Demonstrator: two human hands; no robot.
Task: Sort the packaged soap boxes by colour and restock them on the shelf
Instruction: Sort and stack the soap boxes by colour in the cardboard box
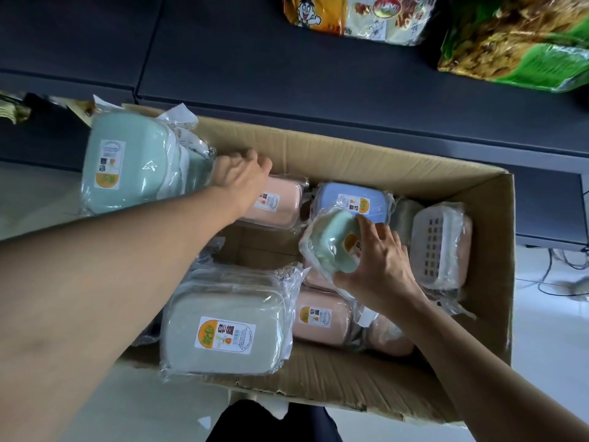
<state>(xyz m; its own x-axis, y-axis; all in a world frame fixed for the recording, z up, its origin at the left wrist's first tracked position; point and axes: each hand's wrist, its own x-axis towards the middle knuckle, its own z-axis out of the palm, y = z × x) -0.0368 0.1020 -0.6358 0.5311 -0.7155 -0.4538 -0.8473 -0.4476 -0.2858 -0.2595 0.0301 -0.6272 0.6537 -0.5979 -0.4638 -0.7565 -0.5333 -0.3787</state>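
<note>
An open cardboard box (398, 161) holds plastic-wrapped soap boxes: a grey one (223, 342) at the near left, pink ones (277, 202) (322, 317), a blue one (350, 199), and one lying with its slotted white side up (439, 247) at the right. My left hand (242, 177) holds a stack of green soap boxes (127, 161) above the box's far left corner. My right hand (379, 263) grips a smaller-looking green soap box (331, 247), tilted, above the middle of the box.
A dark shelf (287, 59) runs across the back, with snack bags at its far right: an orange-and-white one (357, 14) and a green one (516, 43). White floor lies left and right of the box; cables (561, 275) trail at the right.
</note>
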